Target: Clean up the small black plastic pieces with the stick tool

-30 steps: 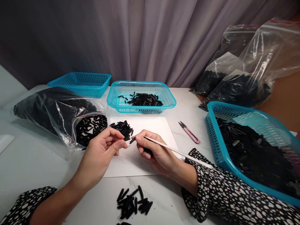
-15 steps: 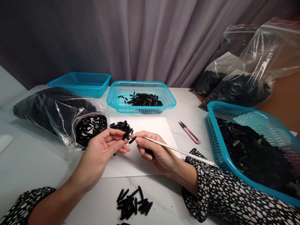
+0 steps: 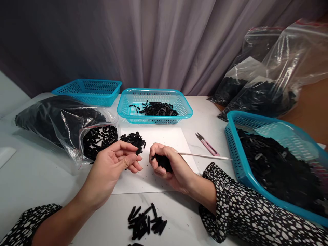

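Observation:
My left hand (image 3: 116, 159) is over the white sheet (image 3: 169, 136), thumb and fingers brought together; whatever lies between them is hidden. Beside its fingertips is a pile of small black strips (image 3: 133, 138). My right hand (image 3: 171, 165), a short gap to the right, is curled around a clump of black strips (image 3: 164, 163) in its palm. It also holds a thin white stick-like tool (image 3: 202, 155), which points out to the right; its other end is covered by the hand. Nearer me, several black strips (image 3: 139, 225) lie loosely heaped on the table.
An open plastic bag (image 3: 58, 119) of black strips lies at left. Blue baskets stand behind: one at back left (image 3: 110, 99), one with black strips (image 3: 123, 114). Pink thread snips (image 3: 208, 146) lie right of the sheet, near a large filled blue basket (image 3: 232, 147) and clear bags (image 3: 271, 85).
My right hand has drawn slightly away from the left and curled more, swinging the white tool to a flatter angle. The black strip seen at my left fingertips no longer shows.

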Demonstrator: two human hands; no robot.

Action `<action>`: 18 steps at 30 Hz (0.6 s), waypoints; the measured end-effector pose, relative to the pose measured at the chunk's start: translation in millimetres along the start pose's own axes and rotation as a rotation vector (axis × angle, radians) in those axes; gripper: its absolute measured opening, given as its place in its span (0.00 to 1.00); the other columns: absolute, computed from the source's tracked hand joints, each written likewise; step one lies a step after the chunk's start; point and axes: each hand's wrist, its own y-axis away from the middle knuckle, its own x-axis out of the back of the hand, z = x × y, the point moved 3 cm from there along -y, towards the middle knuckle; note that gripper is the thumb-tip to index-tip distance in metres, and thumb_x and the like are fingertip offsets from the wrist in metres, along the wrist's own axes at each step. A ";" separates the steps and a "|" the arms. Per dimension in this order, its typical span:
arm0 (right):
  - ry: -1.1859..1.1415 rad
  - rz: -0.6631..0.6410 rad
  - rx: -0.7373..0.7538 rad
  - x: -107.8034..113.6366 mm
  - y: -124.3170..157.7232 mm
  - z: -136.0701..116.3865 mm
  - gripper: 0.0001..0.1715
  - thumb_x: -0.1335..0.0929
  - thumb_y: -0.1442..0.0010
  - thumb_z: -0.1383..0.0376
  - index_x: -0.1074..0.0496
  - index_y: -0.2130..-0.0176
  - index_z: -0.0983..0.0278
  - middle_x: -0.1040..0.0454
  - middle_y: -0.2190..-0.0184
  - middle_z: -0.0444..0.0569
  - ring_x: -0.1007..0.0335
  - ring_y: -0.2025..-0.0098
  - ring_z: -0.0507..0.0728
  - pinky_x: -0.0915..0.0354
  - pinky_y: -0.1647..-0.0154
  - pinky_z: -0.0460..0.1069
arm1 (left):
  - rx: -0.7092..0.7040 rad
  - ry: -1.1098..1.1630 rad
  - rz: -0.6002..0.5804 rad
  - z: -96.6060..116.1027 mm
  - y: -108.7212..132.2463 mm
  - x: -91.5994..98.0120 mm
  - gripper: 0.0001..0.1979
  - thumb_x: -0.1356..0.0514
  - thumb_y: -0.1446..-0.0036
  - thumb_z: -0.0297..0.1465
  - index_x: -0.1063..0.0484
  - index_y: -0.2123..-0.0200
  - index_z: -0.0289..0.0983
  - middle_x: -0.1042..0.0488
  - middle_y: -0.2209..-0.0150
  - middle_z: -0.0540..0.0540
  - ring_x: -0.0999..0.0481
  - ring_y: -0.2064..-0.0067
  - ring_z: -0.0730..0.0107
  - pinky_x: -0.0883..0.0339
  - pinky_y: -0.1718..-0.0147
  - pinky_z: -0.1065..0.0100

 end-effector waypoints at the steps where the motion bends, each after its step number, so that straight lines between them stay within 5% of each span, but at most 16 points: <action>1: 0.002 0.006 -0.016 -0.2 -0.1 0.6 0.08 0.33 0.43 0.61 0.33 0.71 0.63 0.33 0.82 0.39 0.54 0.86 0.45 0.67 0.86 0.42 | 0.003 -0.002 -0.007 -0.3 0.1 -0.2 0.11 0.31 0.45 0.36 0.27 0.62 0.37 0.19 0.75 0.50 0.21 0.72 0.71 0.29 0.70 0.71; 7: 0.077 -0.047 0.020 -2.7 0.3 1.0 0.22 0.26 0.43 0.54 0.36 0.75 0.64 0.33 0.81 0.38 0.53 0.85 0.43 0.61 0.85 0.42 | -0.008 0.008 -0.054 4.7 0.2 -2.8 0.10 0.32 0.45 0.34 0.29 0.66 0.39 0.21 0.77 0.52 0.22 0.74 0.71 0.29 0.74 0.71; 18: 0.145 -0.013 0.014 -2.5 0.3 1.2 0.16 0.23 0.47 0.57 0.27 0.70 0.65 0.33 0.81 0.38 0.52 0.84 0.44 0.63 0.83 0.45 | -0.115 -0.332 -0.085 11.1 2.6 0.6 0.06 0.37 0.44 0.32 0.30 0.63 0.41 0.21 0.74 0.51 0.21 0.72 0.65 0.27 0.71 0.66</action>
